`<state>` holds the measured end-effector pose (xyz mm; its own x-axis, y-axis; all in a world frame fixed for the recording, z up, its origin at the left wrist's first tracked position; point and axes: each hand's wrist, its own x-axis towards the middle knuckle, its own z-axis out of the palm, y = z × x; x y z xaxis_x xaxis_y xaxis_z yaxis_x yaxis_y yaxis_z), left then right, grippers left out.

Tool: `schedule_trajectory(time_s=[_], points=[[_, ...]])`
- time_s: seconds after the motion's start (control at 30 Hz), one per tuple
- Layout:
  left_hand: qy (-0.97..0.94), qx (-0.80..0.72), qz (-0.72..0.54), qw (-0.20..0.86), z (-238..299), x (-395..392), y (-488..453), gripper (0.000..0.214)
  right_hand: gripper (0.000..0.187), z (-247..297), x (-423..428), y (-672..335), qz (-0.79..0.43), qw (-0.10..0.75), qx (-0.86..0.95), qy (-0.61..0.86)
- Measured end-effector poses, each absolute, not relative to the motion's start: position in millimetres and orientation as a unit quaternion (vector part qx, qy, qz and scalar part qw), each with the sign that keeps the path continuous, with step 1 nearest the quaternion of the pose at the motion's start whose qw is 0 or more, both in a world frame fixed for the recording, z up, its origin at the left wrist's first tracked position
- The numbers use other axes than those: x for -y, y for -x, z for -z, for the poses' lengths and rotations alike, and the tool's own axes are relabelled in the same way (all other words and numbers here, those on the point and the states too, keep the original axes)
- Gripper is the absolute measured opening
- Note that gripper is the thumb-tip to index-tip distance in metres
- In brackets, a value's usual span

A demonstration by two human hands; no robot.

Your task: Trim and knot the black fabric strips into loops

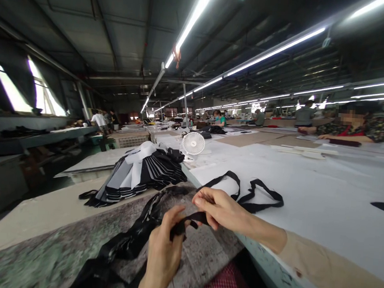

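A narrow, flat, matte-black fabric strip spans the short gap between the person's two hands, above a mottled grey-green desk. It looks soft and slightly twisted, with a small piece hanging at its lower edge. The left hand has its grip curled closed around one part; the right hand has its fingers closed on another, though its exact pinch is partly hidden. Loose black fabric loops lie beyond the right hand on a white-covered desk. Crumpled, tangled black fabric lengths lie left of the left hand.
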<state>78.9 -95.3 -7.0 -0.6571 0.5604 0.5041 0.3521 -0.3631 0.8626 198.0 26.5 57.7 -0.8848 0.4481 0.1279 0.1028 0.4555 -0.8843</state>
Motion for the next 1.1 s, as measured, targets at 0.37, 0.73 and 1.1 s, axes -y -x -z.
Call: schedule_trajectory(time_s=[0.37,0.73,1.1], points=[[-0.476,-0.548,-0.652,-0.219,11,89,-79,0.019,0.030,-54,-17,-191,-0.672,0.129,0.701,0.199],[-0.632,-0.470,-0.463,-0.407,22,94,-89,0.028,0.014,-30,-20,-187,-0.654,0.198,0.689,0.241],[-0.230,-0.458,-0.818,0.262,8,81,-88,0.057,0.019,-30,-13,-191,-0.541,0.294,0.768,0.176]])
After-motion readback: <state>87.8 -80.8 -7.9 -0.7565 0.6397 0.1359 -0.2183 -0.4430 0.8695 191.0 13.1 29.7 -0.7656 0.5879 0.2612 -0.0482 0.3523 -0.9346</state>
